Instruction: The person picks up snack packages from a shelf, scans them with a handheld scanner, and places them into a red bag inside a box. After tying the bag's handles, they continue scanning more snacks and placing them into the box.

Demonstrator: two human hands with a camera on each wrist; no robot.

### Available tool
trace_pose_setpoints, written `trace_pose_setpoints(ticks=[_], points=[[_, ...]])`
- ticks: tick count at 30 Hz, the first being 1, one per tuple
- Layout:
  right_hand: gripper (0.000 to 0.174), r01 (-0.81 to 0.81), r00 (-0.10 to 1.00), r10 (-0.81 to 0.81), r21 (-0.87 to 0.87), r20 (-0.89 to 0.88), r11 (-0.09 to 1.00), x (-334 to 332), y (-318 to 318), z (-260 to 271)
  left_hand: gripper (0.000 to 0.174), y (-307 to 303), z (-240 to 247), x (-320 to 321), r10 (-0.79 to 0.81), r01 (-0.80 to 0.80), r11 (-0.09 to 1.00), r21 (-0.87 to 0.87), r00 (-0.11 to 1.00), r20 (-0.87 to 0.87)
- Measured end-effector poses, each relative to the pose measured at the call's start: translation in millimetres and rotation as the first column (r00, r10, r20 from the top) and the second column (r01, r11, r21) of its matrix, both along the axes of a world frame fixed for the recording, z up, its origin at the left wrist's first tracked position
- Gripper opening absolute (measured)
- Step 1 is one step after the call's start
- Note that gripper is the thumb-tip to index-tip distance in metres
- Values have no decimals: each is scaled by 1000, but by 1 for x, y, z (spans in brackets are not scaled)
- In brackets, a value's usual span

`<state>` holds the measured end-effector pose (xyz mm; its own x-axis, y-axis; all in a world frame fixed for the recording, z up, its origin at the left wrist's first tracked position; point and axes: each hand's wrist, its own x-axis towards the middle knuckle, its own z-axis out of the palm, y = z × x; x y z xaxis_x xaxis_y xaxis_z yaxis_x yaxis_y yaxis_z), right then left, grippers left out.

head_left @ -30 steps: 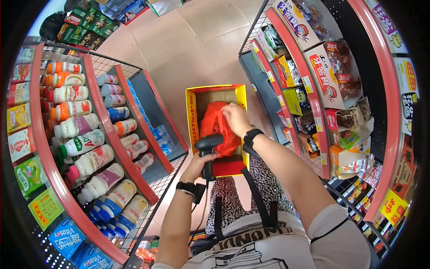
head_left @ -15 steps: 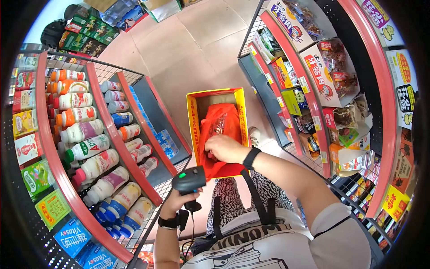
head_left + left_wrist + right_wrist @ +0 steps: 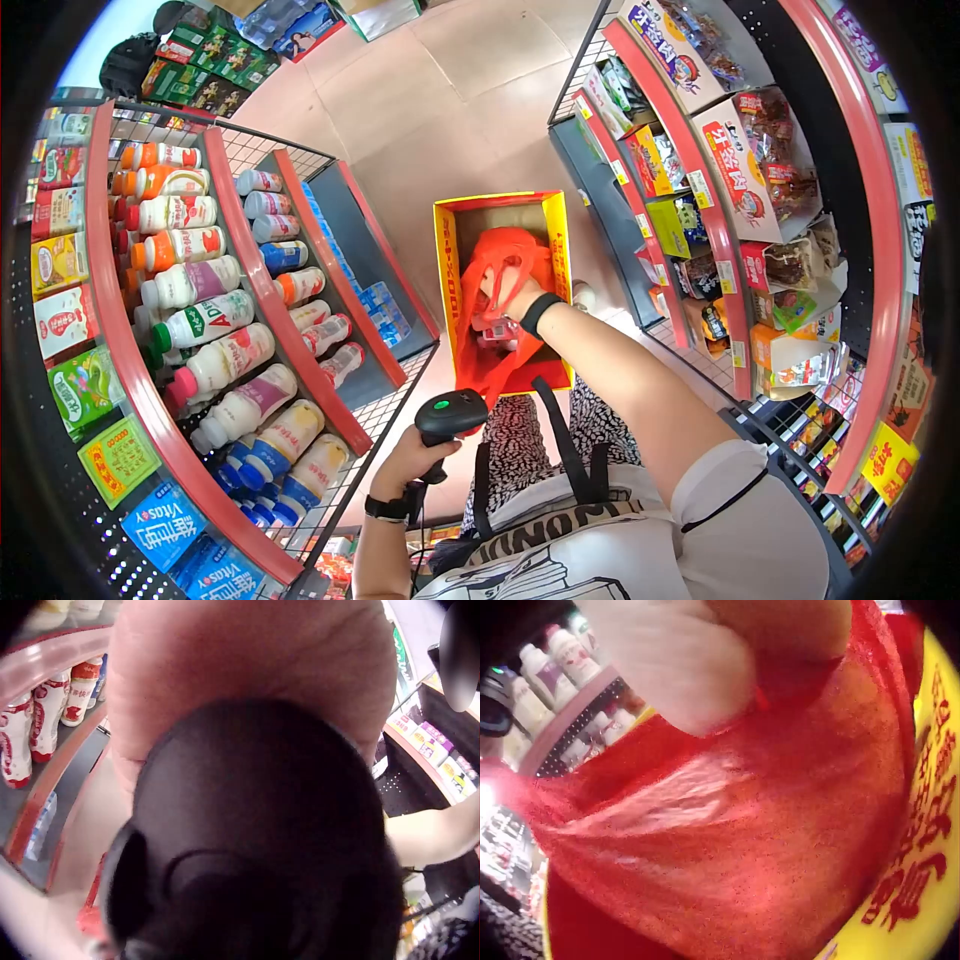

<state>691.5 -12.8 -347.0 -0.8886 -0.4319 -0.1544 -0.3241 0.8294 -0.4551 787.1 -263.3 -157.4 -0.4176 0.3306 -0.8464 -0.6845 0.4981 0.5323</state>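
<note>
My left hand (image 3: 412, 455) grips a black barcode scanner (image 3: 452, 413) with a green light, just below the near end of a yellow and red carton (image 3: 447, 300). In the left wrist view the scanner (image 3: 262, 810) covers most of the picture. Inside the carton lies a red plastic bag (image 3: 535, 262), one corner stretched down to the scanner. My right hand (image 3: 515, 292) reaches into the bag's mouth, a red strap across its back. Its fingertips are hidden, and I cannot tell what they hold. Clear-wrapped packs (image 3: 497, 328) show in the bag. The right wrist view shows the bag (image 3: 750, 840) pulled taut.
On the left, a red-edged shelf (image 3: 245, 225) carries several drink bottles (image 3: 205, 318). Another shelf (image 3: 680, 160) with boxed snacks (image 3: 735, 165) stands on the right. Tiled floor (image 3: 440, 110) runs between them, with stacked cartons (image 3: 215, 60) at the far left.
My left hand has drawn the scanner out of the carton toward me. My right hand went down to the bag's near side, then back up into its mouth, and the bag now spreads wider.
</note>
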Motion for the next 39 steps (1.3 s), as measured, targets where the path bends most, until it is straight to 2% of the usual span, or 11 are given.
trace_pose_setpoints(ticks=[1, 4, 6, 10, 13, 14, 17, 19, 26, 31, 39], points=[[21, 458, 824, -391, -76, 411, 886, -1, -11, -20, 28, 1, 1, 0, -43, 43, 999, -19, 999, 26], [23, 71, 993, -92, 243, 80, 968, 11, -4, -39, 27, -6, -8, 12, -114, 116, 993, -10, 987, 110], [27, 546, 788, -483, -70, 382, 835, 18, -3, -52, 27, -9, -6, 14, -139, 149, 987, -53, 976, 170], [29, 366, 930, -366, 24, -28, 930, 38, -11, -70, 27, -12, -4, 11, -130, 136, 987, -83, 989, 72], [31, 168, 949, -145, -58, 280, 984, 31, -2, -57, 28, -12, 3, 1, -156, 162, 978, -135, 986, 53], [28, 456, 816, -361, -119, 451, 882, 32, -3, -49, 28, -13, 1, 0, -156, 158, 981, -113, 987, 28], [22, -37, 946, -16, 159, 323, 987, 19, 14, 8, 27, -14, -1, -4, -177, 176, 979, -104, 984, -1], [18, 146, 959, -136, -21, 247, 989, 24, 20, 12, 27, -11, 2, -7, -194, 188, 974, -127, 980, -36], [14, 458, 889, -365, -582, 278, 672, 42, 47, 59, 24, -10, 15, -23, -161, 148, 979, -137, 983, -86], [13, 830, 541, -236, -467, 807, 304, 51, 52, 117, 23, -2, 40, -51, 52, -42, 998, 53, 979, -199], [20, 857, 514, -209, -507, 832, 88, 54, 32, 124, 34, 28, 80, -78, 164, -126, 979, 160, 955, -247]])
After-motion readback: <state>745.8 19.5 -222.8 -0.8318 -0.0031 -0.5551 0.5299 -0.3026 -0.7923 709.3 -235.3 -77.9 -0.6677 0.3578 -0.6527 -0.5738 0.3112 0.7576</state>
